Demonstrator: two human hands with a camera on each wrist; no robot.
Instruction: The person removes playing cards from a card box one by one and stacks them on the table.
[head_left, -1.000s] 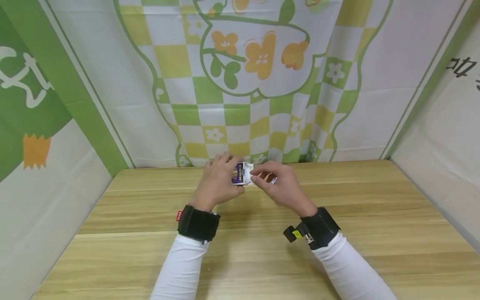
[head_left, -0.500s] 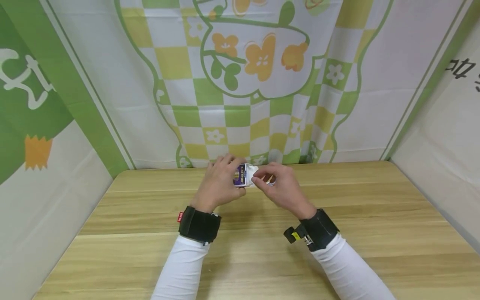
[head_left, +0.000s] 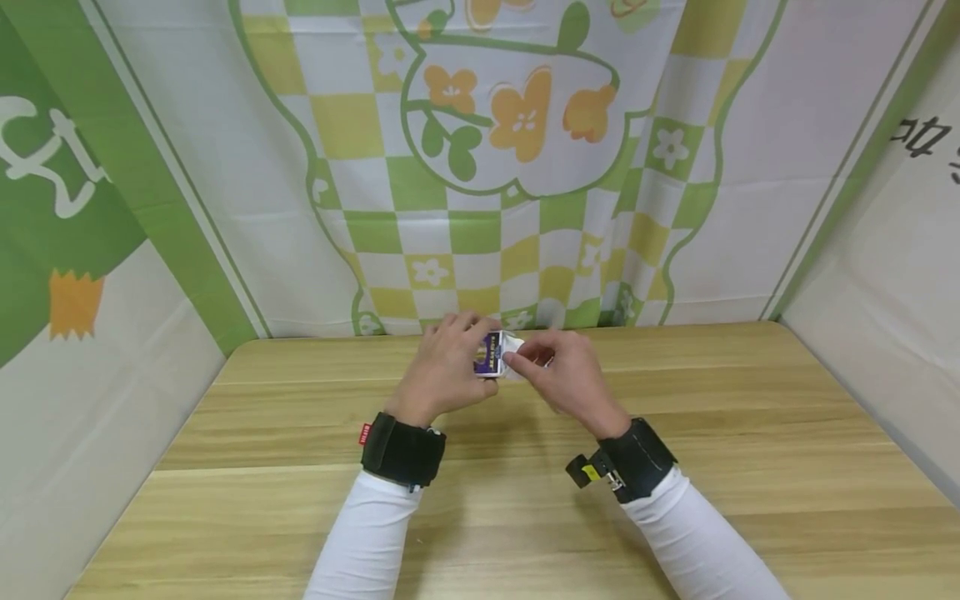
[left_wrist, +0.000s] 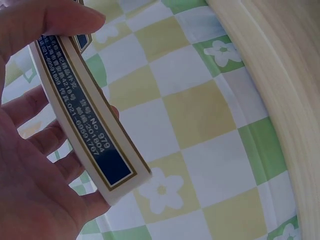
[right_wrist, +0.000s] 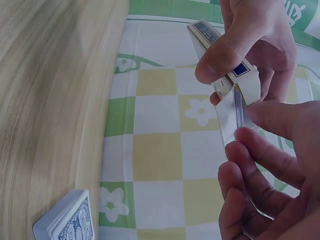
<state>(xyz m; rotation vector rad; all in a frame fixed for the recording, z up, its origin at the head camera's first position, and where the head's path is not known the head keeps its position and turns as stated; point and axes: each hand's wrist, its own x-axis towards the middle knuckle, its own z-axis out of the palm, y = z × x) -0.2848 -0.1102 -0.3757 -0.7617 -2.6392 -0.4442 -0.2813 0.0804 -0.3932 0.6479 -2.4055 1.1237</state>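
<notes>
My left hand grips a small playing-card box with a purple-and-gold face, held above the table's far edge. In the left wrist view, the box's narrow side shows dark blue with printed text, between thumb and curled fingers. My right hand is at the box's open end, its thumb and fingertips pinching the white flap. A thin grey strip stands along that flap. A deck of playing cards with blue patterned backs lies on the table, mostly hidden behind my right hand in the head view.
The wooden table spreads out below both hands. Behind its far edge hangs a checked green, yellow and white curtain. Fabric walls stand at the left and right.
Both hands have shifted slightly right and nearer with the box. The white flap, spread out at the open end before, is now drawn in closer under the right fingers.
</notes>
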